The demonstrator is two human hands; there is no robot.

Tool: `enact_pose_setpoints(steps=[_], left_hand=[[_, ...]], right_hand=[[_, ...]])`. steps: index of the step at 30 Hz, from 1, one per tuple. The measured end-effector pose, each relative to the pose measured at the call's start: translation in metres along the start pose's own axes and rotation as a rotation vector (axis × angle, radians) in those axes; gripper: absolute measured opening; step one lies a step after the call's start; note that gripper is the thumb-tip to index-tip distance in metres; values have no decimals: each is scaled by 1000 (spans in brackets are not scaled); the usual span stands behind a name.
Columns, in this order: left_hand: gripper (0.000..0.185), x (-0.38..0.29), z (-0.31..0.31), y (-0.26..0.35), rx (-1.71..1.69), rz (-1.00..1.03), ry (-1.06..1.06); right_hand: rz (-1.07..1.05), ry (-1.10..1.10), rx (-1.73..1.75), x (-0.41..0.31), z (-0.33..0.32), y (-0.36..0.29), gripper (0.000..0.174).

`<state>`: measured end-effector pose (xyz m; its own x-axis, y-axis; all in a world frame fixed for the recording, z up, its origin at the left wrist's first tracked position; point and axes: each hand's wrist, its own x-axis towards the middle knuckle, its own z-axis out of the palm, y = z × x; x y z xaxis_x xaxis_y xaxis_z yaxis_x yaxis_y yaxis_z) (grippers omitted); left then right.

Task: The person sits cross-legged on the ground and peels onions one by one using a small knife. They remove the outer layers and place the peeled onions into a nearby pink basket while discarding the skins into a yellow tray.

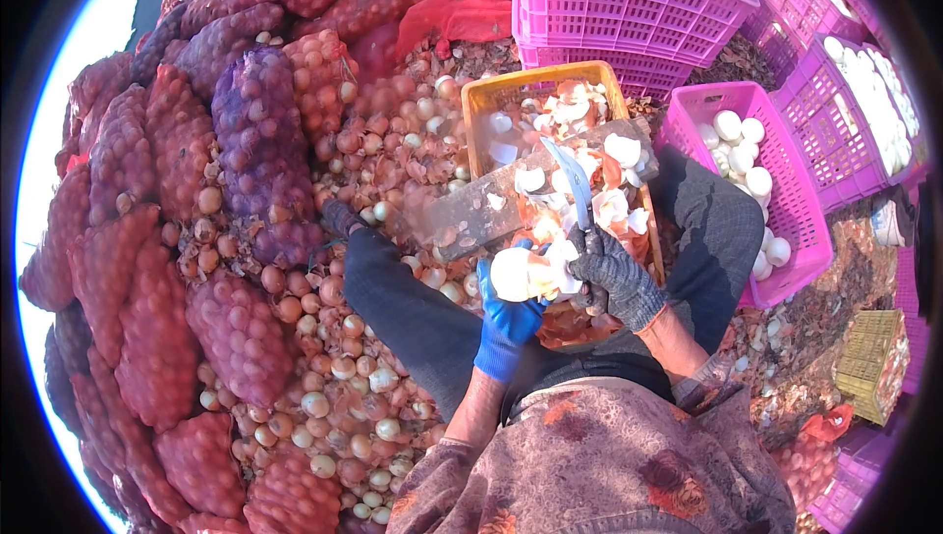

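My left hand [508, 328], in a blue coated glove, holds a pale onion [510, 275] whose outer skin hangs loose on its right side. Gripped in my right hand [615, 272], which wears a dark grey knit glove, is a knife [574, 179] with its curved blade pointing up and away. The right fingers touch the loose white onion layer [564, 266]. Both hands are close together above a yellow plastic crate [471, 129] between my legs, which contains onion skins [575, 108]. Across the crate lies a wooden board [471, 216] with peelings on it.
Mesh sacks of onions [261, 143] are piled along the left. Loose onions [346, 368] and dry skins cover the ground. To the right, a pink crate [796, 217] holds peeled onions [740, 158]. Stacked pink crates [626, 3] stand ahead, and a smaller yellow crate [869, 364] sits far right.
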<state>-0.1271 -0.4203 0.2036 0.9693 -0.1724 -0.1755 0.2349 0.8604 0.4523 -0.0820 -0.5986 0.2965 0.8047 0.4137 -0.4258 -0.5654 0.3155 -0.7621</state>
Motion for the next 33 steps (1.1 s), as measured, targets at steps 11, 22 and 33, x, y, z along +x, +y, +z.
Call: enact_pose_setpoints(steps=[11, 22, 33], left_hand=[[43, -7, -4, -8, -149, -61, 159], [54, -3, -19, 4, -349, 78, 9], [53, 4, -7, 19, -452, 69, 230]], right_hand=[[5, 55, -127, 1, 14, 3, 26], [-24, 163, 194, -1, -34, 15, 33], [-175, 150, -7, 5, -45, -12, 22]])
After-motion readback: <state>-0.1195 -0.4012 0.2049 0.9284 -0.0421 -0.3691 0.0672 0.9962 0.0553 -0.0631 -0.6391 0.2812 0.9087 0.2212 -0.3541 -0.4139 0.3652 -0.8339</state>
